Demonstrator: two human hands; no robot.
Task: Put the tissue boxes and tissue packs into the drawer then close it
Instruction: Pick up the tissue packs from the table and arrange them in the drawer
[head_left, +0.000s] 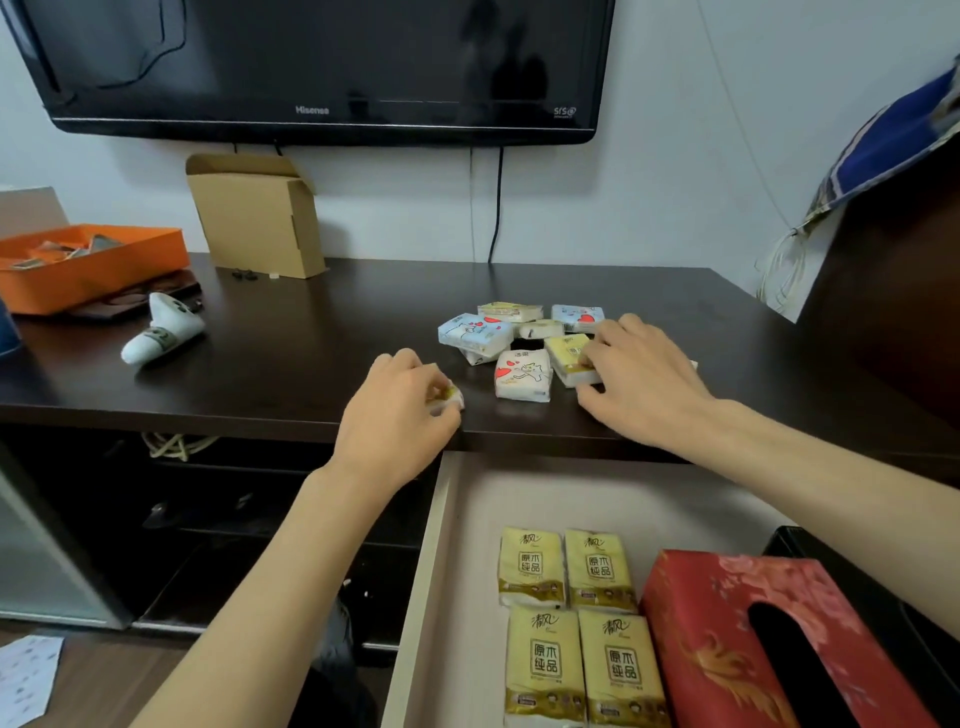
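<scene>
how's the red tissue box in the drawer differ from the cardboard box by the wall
The red tissue box is patterned and lies flat in the open drawer; the cardboard box is plain tan and stands upright on the desk. The red one has an oval slot on top; the cardboard one has an open flap. Neither hand touches either.

The dark bench (322, 332) carries a cluster of small tissue packs (522, 345) right of centre, a cardboard box (257, 218) at the far edge, an orange box (85, 265) far left.
</scene>
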